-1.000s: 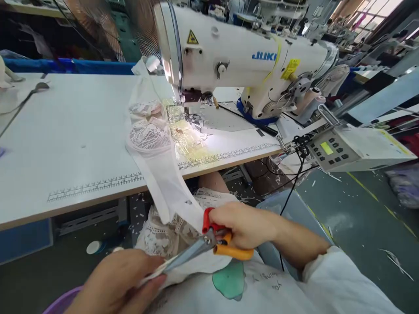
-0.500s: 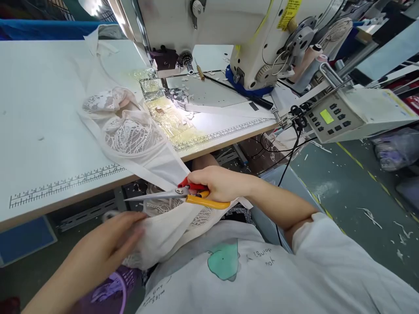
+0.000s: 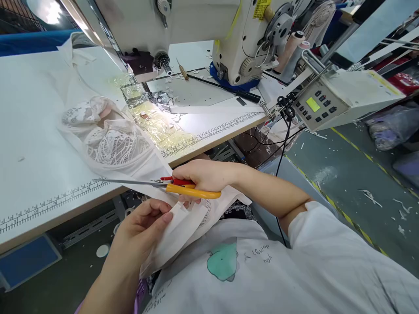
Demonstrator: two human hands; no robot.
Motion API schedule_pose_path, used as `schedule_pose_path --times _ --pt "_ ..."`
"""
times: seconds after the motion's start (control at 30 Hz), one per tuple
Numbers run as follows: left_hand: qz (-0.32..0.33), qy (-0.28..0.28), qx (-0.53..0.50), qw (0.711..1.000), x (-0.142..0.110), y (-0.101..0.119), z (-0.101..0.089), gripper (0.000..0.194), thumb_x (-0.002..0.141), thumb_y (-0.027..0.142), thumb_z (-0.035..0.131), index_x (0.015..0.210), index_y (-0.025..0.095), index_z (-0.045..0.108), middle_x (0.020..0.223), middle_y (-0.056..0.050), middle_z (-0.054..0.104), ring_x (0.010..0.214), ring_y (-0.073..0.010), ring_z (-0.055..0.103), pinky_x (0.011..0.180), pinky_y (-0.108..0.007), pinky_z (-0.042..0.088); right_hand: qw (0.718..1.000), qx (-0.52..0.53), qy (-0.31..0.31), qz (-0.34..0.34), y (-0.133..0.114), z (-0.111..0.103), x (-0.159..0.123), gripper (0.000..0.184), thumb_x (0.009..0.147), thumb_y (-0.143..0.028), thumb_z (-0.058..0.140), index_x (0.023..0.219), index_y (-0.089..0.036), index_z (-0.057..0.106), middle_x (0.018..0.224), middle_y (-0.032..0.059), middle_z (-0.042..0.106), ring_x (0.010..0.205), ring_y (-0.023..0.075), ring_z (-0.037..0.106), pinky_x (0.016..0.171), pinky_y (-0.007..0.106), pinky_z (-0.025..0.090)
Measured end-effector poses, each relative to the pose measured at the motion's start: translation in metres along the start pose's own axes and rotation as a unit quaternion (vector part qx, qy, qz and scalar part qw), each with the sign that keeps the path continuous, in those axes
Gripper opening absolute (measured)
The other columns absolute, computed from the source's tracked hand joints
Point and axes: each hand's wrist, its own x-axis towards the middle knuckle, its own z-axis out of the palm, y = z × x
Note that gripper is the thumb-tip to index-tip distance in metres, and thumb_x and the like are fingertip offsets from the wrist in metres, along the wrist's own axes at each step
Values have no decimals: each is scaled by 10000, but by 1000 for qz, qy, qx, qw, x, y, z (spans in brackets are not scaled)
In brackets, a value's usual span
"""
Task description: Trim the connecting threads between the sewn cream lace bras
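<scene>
Two hands near each other: right hand (image 3: 203,178) gripping scissors (image 3: 193,190), left hand (image 3: 140,231) pinching white fabric (image 3: 176,235), sewing machine (image 3: 196,22) behind on the white table (image 3: 36,144)

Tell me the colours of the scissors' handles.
The scissors have one orange-yellow handle and one red, clearest in the head view.

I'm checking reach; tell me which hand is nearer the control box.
Right. The right hand holds scissors, left of the control box in the view; the left hand, on white fabric, is farther left.
</scene>
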Motion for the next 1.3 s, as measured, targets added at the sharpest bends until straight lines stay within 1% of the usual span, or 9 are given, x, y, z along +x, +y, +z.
schedule_pose_path --times 0.1,0.2,0.47,0.8,0.93,1.03,1.13,1.23,1.3 --pt "-15 -13 -44 999 2 3 3 216 604 341 789 630 204 624 766 -2 652 781 -152 576 694 -219 457 998 58 -15 -3 2 1 1 217 758 -197 597 717 -182 385 662 -49 584 573 83 559 568 215 434" --pt "-11 -14 -56 998 5 8 8 214 595 335 800 600 199 634 775 -14 665 837 -174 582 771 -252 448 998 58 -10 -7 2 2 0 213 745 -180 602 717 -177 390 687 -37 603 594 92 594 575 223 458" --pt "-21 1 -65 998 5 12 14 217 581 326 812 586 197 637 747 -8 654 798 -158 574 731 -235 442 1000 30 3 -5 -1 0 -4 156 797 -230 564 788 -168 422 668 -37 586 586 107 615 556 220 463" --pt "-35 11 -70 997 6 15 19 264 518 333 844 580 194 628 631 21 606 648 -109 554 587 -168 448 993 -111 25 -25 2 2 3 201 752 -226 589 722 -181 396 693 -18 547 624 113 510 544 223 354" --pt "-49 23 -60 997 2 12 23 274 560 349 820 760 224 682 709 19 652 703 -123 565 665 -189 461 984 -168 46 -38 3 4 4 253 738 -223 591 678 -193 347 698 -10 507 601 108 439 540 233 322" --pt "-91 12 -54 994 0 8 23 250 584 377 793 728 200 689 677 12 647 702 -140 563 672 -210 465 984 -168 49 -26 3 10 2 261 742 -211 582 669 -198 332 682 -14 495 588 107 422 534 235 314" --pt "-106 18 -64 992 -2 6 22 238 580 376 786 676 188 677 627 17 628 616 -118 536 558 -182 429 985 -109 134 -3 4 22 -5 260 731 -212 613 713 -197 354 734 -13 510 629 108 454 553 226 338" --pt "-113 33 -84 989 -3 7 22 251 588 394 763 610 175 643 543 28 577 477 -81 442 434 -168 332 963 -26 269 5 8 38 -23 319 748 -394 616 779 -201 364 749 -12 480 624 105 449 553 224 365" --pt "-116 59 -92 987 -4 9 22 273 567 398 759 563 166 615 514 31 548 448 -72 403 406 -167 284 966 1 258 -9 13 49 -39 390 762 -558 519 777 -204 357 705 -13 441 585 109 417 519 233 360"
